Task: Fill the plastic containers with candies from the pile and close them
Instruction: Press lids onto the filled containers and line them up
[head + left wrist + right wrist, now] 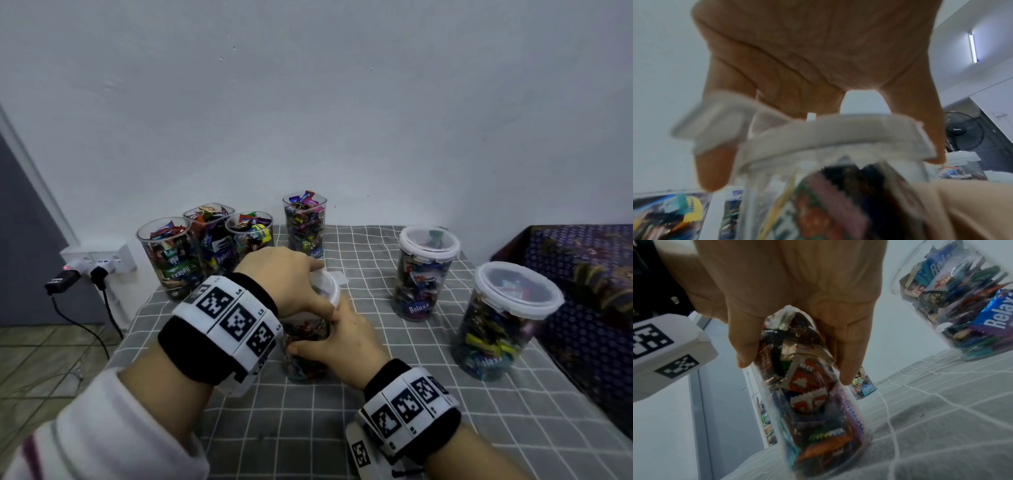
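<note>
Head view: left grip clamps the white lid onto the candy container directly beneath it; right grip grasps the container wall, likely steadying it.

Left wrist: fingers curl over the lid rim.

Right wrist: fingers wrap the candy-filled container.

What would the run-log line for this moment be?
left hand: pressing lid | right hand: gripping container | closed: two | open: four

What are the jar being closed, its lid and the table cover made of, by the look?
Jar: clear, glossy, probably rigid plastic; the wrappers show through the wall.
Lid: milky, translucent, matte plastic with a side clip tab, likely softer.
Table cover: grey woven fabric with a white grid; it creases and drapes at the edge.
</note>
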Demonstrator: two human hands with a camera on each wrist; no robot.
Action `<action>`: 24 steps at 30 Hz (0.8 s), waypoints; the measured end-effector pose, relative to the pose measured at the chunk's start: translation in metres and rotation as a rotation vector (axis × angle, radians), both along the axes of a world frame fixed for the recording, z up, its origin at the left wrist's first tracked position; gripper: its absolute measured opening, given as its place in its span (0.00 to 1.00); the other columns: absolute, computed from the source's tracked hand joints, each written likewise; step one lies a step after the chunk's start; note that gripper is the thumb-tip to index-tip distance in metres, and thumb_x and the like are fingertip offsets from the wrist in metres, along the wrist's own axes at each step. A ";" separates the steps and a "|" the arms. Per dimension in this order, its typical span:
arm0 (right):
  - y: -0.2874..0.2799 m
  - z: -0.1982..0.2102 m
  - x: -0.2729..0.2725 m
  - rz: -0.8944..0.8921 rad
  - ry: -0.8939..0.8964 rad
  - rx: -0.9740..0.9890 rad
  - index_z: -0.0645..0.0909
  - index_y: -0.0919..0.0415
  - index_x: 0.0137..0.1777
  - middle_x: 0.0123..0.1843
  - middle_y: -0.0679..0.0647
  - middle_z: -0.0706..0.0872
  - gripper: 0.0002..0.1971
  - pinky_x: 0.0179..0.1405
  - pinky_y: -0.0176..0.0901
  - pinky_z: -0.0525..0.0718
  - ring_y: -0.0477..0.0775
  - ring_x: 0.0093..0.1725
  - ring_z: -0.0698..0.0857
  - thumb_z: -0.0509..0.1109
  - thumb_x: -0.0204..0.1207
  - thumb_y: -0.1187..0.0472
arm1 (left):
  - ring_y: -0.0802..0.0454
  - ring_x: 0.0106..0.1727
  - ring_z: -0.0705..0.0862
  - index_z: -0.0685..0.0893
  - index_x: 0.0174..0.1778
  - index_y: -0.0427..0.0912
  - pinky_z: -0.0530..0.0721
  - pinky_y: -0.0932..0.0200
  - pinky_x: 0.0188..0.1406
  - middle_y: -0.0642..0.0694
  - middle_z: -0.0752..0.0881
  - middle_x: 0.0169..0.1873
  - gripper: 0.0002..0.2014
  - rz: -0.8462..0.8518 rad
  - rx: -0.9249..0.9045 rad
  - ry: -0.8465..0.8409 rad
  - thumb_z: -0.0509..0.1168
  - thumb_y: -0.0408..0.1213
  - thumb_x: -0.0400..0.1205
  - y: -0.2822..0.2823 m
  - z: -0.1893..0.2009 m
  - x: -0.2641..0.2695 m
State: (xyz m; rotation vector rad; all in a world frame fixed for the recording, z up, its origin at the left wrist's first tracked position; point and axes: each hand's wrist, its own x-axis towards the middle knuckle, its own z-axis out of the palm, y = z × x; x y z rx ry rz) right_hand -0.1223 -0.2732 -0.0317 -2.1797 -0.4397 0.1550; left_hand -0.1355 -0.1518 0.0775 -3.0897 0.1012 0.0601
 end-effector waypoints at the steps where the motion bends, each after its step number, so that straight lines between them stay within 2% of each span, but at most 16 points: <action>1: 0.000 0.000 0.000 0.003 0.000 -0.002 0.64 0.46 0.70 0.61 0.48 0.83 0.42 0.58 0.47 0.80 0.54 0.63 0.80 0.82 0.59 0.45 | 0.48 0.67 0.78 0.66 0.76 0.62 0.79 0.53 0.59 0.51 0.82 0.66 0.43 -0.003 -0.012 -0.019 0.65 0.73 0.65 0.001 -0.002 -0.001; 4: -0.001 0.000 0.000 0.016 -0.005 0.023 0.56 0.45 0.76 0.63 0.48 0.83 0.49 0.58 0.47 0.79 0.54 0.64 0.80 0.82 0.59 0.47 | 0.49 0.70 0.76 0.64 0.78 0.60 0.76 0.54 0.63 0.52 0.77 0.71 0.47 0.000 -0.092 -0.034 0.63 0.76 0.64 0.007 -0.012 -0.006; 7: -0.001 -0.003 0.001 0.020 -0.004 0.098 0.37 0.41 0.80 0.67 0.51 0.81 0.62 0.63 0.49 0.79 0.56 0.66 0.80 0.83 0.58 0.50 | 0.55 0.77 0.67 0.59 0.81 0.56 0.68 0.57 0.73 0.56 0.65 0.79 0.58 -0.001 -0.257 -0.037 0.52 0.81 0.54 0.017 -0.025 -0.013; 9: 0.000 -0.005 0.003 0.008 -0.012 0.124 0.24 0.33 0.75 0.74 0.51 0.75 0.69 0.68 0.50 0.76 0.55 0.70 0.77 0.84 0.58 0.51 | 0.59 0.79 0.63 0.58 0.81 0.54 0.62 0.60 0.74 0.57 0.61 0.80 0.61 0.023 -0.440 -0.074 0.50 0.79 0.49 0.021 -0.034 -0.018; 11: 0.001 -0.009 0.005 -0.008 -0.051 0.175 0.19 0.23 0.64 0.78 0.49 0.71 0.70 0.71 0.52 0.74 0.53 0.72 0.75 0.85 0.56 0.52 | 0.60 0.79 0.62 0.60 0.81 0.51 0.61 0.62 0.76 0.56 0.61 0.80 0.61 0.046 -0.645 -0.115 0.58 0.76 0.51 0.025 -0.042 -0.022; 13: -0.001 -0.011 0.008 -0.021 -0.098 0.210 0.20 0.18 0.62 0.79 0.47 0.68 0.69 0.72 0.53 0.73 0.52 0.73 0.74 0.84 0.56 0.52 | 0.61 0.79 0.59 0.61 0.81 0.49 0.59 0.60 0.79 0.56 0.60 0.81 0.60 0.052 -0.772 -0.141 0.63 0.73 0.52 0.028 -0.051 -0.023; 15: -0.003 -0.011 0.008 0.003 -0.124 0.184 0.26 0.21 0.67 0.80 0.46 0.66 0.65 0.72 0.51 0.73 0.50 0.74 0.73 0.83 0.59 0.53 | 0.63 0.79 0.58 0.61 0.81 0.49 0.59 0.58 0.80 0.58 0.59 0.80 0.59 0.044 -0.827 -0.152 0.64 0.73 0.53 0.030 -0.057 -0.024; 17: -0.005 -0.011 0.008 0.032 -0.128 0.182 0.35 0.24 0.71 0.78 0.44 0.69 0.60 0.71 0.52 0.74 0.50 0.74 0.73 0.82 0.59 0.53 | 0.65 0.78 0.60 0.63 0.80 0.49 0.59 0.61 0.78 0.59 0.61 0.79 0.54 0.035 -0.898 -0.146 0.72 0.69 0.60 0.032 -0.057 -0.024; 18: -0.007 -0.011 0.008 0.040 -0.124 0.206 0.40 0.25 0.72 0.75 0.42 0.72 0.57 0.70 0.54 0.76 0.50 0.71 0.76 0.81 0.58 0.52 | 0.65 0.77 0.62 0.65 0.79 0.48 0.60 0.64 0.76 0.59 0.63 0.78 0.48 0.035 -0.962 -0.139 0.75 0.61 0.65 0.033 -0.056 -0.023; 20: -0.009 -0.012 0.007 0.046 -0.106 0.250 0.50 0.26 0.71 0.68 0.38 0.76 0.50 0.66 0.56 0.79 0.48 0.66 0.80 0.80 0.55 0.50 | 0.64 0.74 0.65 0.68 0.77 0.46 0.65 0.65 0.74 0.58 0.66 0.76 0.37 0.037 -1.125 -0.087 0.74 0.42 0.72 0.038 -0.053 -0.023; 22: -0.009 -0.010 0.007 0.054 -0.092 0.256 0.53 0.29 0.70 0.67 0.36 0.77 0.48 0.66 0.55 0.79 0.46 0.65 0.80 0.79 0.54 0.49 | 0.61 0.70 0.73 0.73 0.73 0.50 0.74 0.58 0.71 0.59 0.70 0.73 0.33 0.060 -1.296 -0.005 0.76 0.35 0.71 0.045 -0.051 -0.021; 24: -0.009 -0.009 0.007 0.058 -0.085 0.248 0.54 0.31 0.70 0.66 0.36 0.77 0.47 0.66 0.55 0.79 0.46 0.65 0.80 0.79 0.55 0.50 | 0.60 0.60 0.80 0.79 0.64 0.54 0.81 0.58 0.62 0.58 0.77 0.68 0.29 0.102 -1.452 0.074 0.72 0.35 0.64 0.052 -0.052 -0.019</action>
